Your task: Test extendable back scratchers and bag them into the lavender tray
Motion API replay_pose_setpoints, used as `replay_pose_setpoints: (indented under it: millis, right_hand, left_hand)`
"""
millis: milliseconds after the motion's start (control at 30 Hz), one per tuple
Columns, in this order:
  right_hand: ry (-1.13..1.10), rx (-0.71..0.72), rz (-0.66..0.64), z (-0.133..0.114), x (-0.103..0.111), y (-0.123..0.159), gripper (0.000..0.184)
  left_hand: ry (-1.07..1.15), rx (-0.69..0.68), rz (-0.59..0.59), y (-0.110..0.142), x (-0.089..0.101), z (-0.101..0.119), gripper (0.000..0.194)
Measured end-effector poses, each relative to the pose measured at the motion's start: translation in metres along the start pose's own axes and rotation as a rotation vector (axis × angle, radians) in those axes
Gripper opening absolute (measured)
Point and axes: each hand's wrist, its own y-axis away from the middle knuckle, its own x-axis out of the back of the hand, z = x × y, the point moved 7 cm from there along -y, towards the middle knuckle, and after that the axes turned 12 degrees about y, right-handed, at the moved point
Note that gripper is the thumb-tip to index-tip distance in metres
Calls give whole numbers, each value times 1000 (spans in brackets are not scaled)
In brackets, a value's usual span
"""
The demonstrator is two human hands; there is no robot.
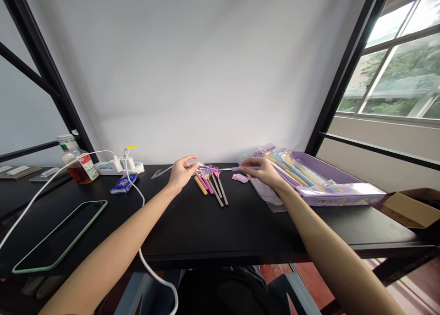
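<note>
Head view shows an open purple cardboard box (pixel 343 195) at the right of the black tabletop (pixel 213 234), filled with clear-wrapped implements (pixel 302 170) with yellow, blue and purple handles. A glass bottle (pixel 81 172) of amber liquid stands at the far left, and an open brown carton (pixel 409 208) sits beyond the table's right end. The right hand (pixel 261 169) grips the purple handle of a slim, claw-headed implement with a metal rod (pixel 225 169), held level above the table near its back edge. Its purple claw lies by the fingertips of the left hand (pixel 182 174), next to crinkled clear plastic (pixel 197 164); whether those fingers pinch either cannot be told. Just below lies a fanned group of claw-headed implements (pixel 220 189) with pink, yellow and grey handles. Bare, smooth tabletop stretches between the forearms to the straight front edge. Loose glossy film (pixel 268 198) lies beside the purple box.
</note>
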Motion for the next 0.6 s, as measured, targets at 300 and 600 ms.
replay_pose_setpoints:
  millis: [300, 600]
  right_hand:
    - [-53, -55, -75, 4, -8, 1, 44]
    - [-132, -51, -75, 8, -10, 1, 43]
  left_hand:
    - [-60, -5, 4, 1, 1, 1, 46]
    - [-97, -5, 25, 2, 2, 5, 46]
